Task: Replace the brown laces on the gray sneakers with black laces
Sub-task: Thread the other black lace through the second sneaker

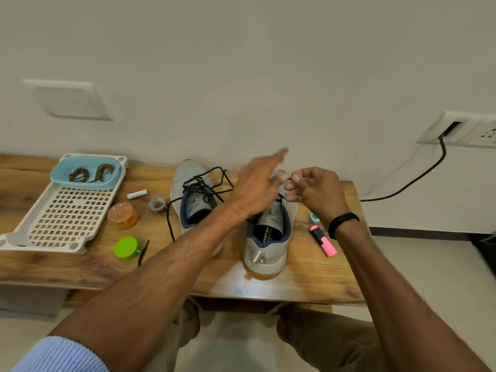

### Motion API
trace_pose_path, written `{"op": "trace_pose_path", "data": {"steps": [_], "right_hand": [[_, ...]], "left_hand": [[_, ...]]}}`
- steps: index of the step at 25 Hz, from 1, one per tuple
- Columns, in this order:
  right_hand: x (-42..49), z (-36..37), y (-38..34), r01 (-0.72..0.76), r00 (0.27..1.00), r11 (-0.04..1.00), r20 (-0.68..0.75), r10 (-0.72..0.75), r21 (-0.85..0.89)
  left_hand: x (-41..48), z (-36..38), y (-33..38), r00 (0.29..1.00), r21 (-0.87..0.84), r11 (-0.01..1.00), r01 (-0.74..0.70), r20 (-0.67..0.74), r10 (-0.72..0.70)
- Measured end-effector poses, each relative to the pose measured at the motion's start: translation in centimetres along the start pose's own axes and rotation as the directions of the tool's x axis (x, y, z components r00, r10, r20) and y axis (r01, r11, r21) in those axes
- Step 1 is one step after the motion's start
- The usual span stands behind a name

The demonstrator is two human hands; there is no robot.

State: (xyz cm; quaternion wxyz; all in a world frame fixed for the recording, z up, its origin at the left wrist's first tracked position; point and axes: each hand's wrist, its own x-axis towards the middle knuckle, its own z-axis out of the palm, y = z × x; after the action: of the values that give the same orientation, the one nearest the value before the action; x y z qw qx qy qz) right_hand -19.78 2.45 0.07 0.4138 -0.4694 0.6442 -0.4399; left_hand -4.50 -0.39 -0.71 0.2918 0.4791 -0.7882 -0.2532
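Two gray sneakers stand side by side on the wooden table, toes toward the wall. The left sneaker has a black lace threaded loosely, its ends trailing off to the left. Over the right sneaker, my right hand pinches the tip of a black lace between thumb and forefinger. My left hand hovers blurred above that shoe's front with fingers stretched toward the wall. The brown laces lie coiled in a light blue tub.
A white perforated tray holds the tub at far left. An orange jar, green lid, tape roll, battery and pink highlighter lie around the shoes. A cable runs from a wall socket.
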Motion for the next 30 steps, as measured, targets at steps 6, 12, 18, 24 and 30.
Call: {"op": "trace_pose_path", "data": {"steps": [6, 12, 18, 24, 30], "right_hand": [[0.2, -0.1, 0.3, 0.082, 0.987, 0.984, -0.125, -0.102, -0.158], [0.3, 0.0, 0.1, 0.021, 0.987, 0.994, -0.158, -0.037, -0.104], [0.7, 0.1, 0.4, -0.048, 0.983, 0.996, -0.182, 0.034, -0.075], [1.2, 0.8, 1.8, -0.061, 0.983, 0.966, -0.18, 0.015, -0.25], [0.8, 5.1, 4.9, -0.142, 0.99, 0.694, -0.119, 0.082, -0.706]], "left_hand": [[0.4, 1.7, -0.5, 0.997, -0.239, 0.97, 0.048, -0.042, -0.059], [0.1, 1.1, -0.5, 0.995, -0.255, 0.967, -0.008, -0.097, -0.018], [0.3, 1.5, -0.5, 0.992, -0.092, 0.994, -0.064, -0.115, 0.053], [0.4, 1.8, -1.6, 0.991, 0.002, 0.993, 0.119, -0.07, -0.118], [0.0, 4.2, -3.4, 0.982, 0.13, 0.974, 0.187, -0.004, -0.188]]}}
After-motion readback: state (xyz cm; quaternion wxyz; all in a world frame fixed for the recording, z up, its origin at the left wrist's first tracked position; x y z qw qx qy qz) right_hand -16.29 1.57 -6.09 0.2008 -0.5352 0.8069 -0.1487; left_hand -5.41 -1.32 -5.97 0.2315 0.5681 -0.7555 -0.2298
